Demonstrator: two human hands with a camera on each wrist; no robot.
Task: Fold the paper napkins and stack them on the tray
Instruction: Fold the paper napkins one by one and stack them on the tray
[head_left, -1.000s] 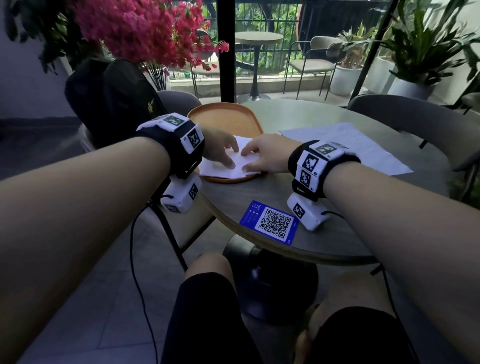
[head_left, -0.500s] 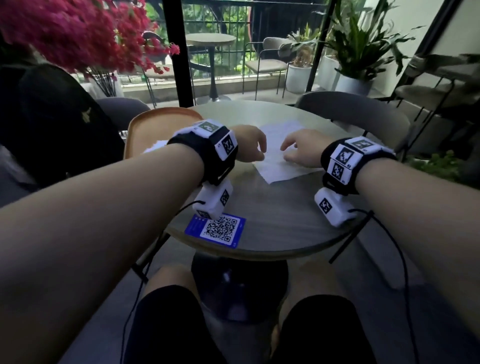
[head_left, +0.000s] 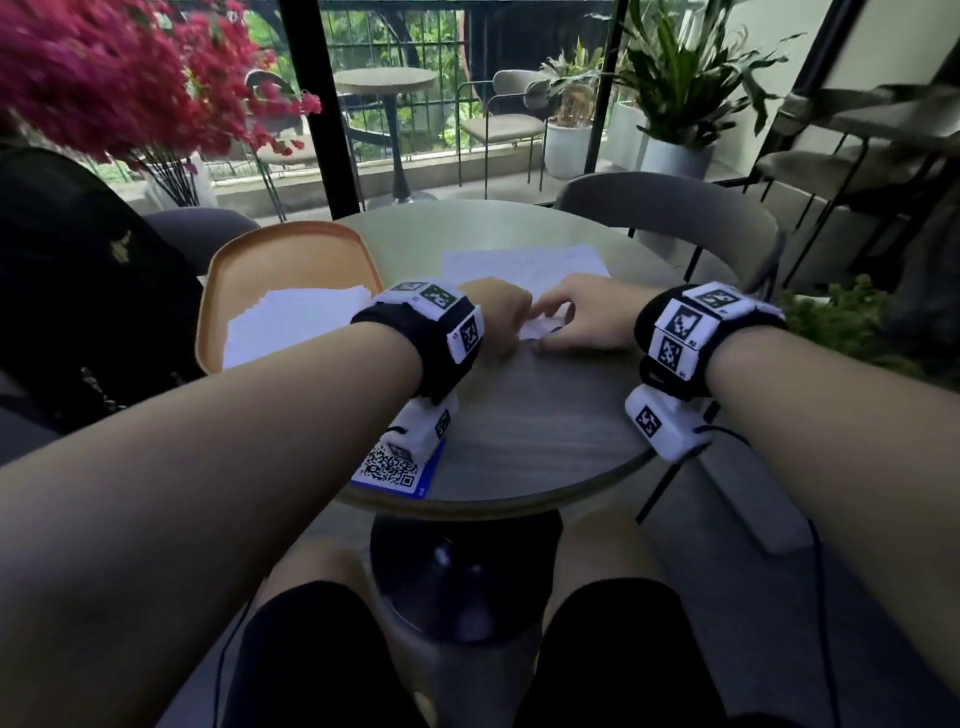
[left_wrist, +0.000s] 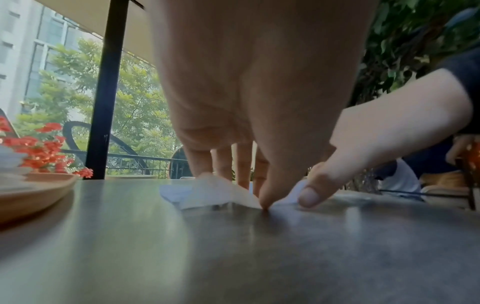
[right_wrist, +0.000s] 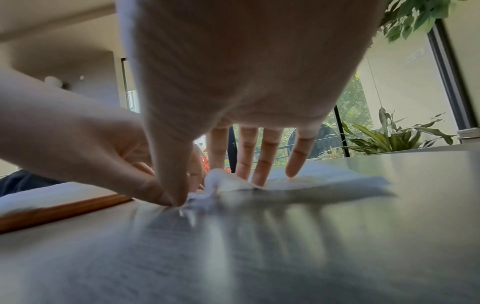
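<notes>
An orange tray (head_left: 249, 270) lies at the table's left with a stack of folded white napkins (head_left: 296, 322) on it. Unfolded napkins (head_left: 524, 265) lie flat in the middle of the table. My left hand (head_left: 511, 325) and right hand (head_left: 550, 325) meet at the near corner of the top napkin (left_wrist: 207, 191). The left thumb and fingers pinch its raised edge. In the right wrist view the right thumb (right_wrist: 176, 195) holds the bunched corner, while the other right fingers (right_wrist: 259, 174) rest on the sheet (right_wrist: 324, 181).
A blue QR card (head_left: 395, 467) lies at the table's near edge under my left wrist. A black bag (head_left: 78, 291) sits on the chair at left, and a grey chair (head_left: 665, 218) stands behind the table. Red flowers (head_left: 130, 78) hang at upper left.
Both hands left the folded stack on the tray and moved right to the flat napkins. They have since drawn together on the near corner, which is now lifted and bunched.
</notes>
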